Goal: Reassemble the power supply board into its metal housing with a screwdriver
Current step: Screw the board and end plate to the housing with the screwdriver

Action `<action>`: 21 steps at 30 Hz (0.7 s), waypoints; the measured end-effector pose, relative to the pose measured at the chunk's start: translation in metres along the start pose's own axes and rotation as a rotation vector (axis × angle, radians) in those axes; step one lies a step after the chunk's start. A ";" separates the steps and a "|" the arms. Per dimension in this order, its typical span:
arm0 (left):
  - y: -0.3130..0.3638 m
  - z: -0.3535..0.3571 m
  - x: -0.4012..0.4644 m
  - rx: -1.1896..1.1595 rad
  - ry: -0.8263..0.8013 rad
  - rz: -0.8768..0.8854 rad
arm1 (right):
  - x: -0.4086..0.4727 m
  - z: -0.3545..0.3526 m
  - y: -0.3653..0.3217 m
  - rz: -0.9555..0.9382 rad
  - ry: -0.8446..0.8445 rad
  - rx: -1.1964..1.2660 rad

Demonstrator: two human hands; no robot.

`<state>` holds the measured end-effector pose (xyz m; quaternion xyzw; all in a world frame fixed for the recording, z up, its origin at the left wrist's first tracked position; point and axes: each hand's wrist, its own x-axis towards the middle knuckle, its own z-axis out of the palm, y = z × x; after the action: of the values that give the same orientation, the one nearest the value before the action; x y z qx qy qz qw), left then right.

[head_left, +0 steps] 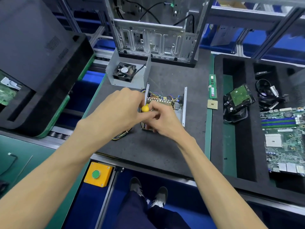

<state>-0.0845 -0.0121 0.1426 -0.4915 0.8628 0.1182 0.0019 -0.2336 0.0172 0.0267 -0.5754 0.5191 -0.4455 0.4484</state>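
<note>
Fingers of both hands curl round the yellow-capped screwdriver (pixel 145 108), left hand (pixel 118 108) and right hand (pixel 163 119) meeting over the power supply board (pixel 162 100), which sits in its metal housing (pixel 184 106) on the surface (pixel 156 146). Looks like screw-fastening; next, keep the tip seated and vertical.

Power supply board (pixel 162 100) seated in open metal housing (pixel 185 106) on mat, yellow-handled screwdriver (pixel 145 108) upright at its left edge
</note>
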 end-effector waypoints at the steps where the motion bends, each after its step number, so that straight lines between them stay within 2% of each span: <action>1: 0.002 0.001 -0.001 -0.012 -0.010 -0.013 | 0.001 0.003 -0.002 0.002 0.009 -0.008; 5: -0.001 0.002 0.003 0.015 -0.083 0.104 | -0.001 0.005 -0.001 0.007 -0.023 0.009; 8: -0.005 0.004 0.000 -0.072 -0.090 0.169 | -0.005 0.004 0.003 0.012 -0.050 0.090; 11: -0.002 0.013 -0.002 -0.026 0.007 0.088 | -0.004 0.010 0.003 0.062 0.045 0.075; 14: -0.006 0.016 0.001 -0.044 0.067 -0.010 | -0.004 0.016 -0.001 0.037 0.071 0.041; 18: -0.012 0.011 0.001 -0.040 -0.005 0.160 | -0.009 0.015 0.001 0.013 -0.015 0.073; 21: -0.013 0.009 -0.001 -0.049 -0.011 0.131 | -0.010 0.014 0.004 0.012 -0.037 0.076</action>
<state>-0.0743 -0.0160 0.1318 -0.4333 0.8899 0.1417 -0.0130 -0.2216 0.0274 0.0200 -0.5631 0.4967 -0.4515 0.4821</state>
